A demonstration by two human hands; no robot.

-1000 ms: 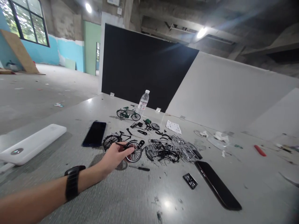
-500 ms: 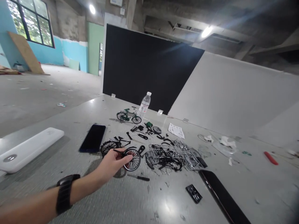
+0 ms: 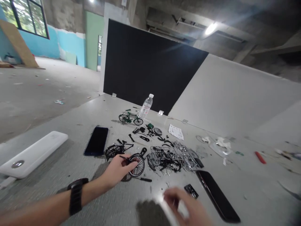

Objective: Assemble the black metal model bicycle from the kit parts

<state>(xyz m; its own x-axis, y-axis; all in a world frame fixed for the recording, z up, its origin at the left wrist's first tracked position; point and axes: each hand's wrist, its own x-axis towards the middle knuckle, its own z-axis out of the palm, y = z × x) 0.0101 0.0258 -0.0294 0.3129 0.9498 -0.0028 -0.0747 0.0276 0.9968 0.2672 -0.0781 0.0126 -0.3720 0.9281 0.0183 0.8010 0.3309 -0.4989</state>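
Just then, our right hand [image 3: 187, 205] had come into view at the lower edge, blurred, fingers bent, above the table [image 3: 117, 205] and near a small dark rectangular piece [image 3: 191, 191]; we could not make out whether it gripped anything. Our left hand [image 3: 118, 171] pinched the spoked wheel [image 3: 139, 165] between thumb and fingers, as it had a moment earlier. The wheel was near the part-built black bicycle [image 3: 115, 151], with a screwdriver [image 3: 146, 180] just beside it. We judged that the work, one-handed until then, could now draw on both hands.
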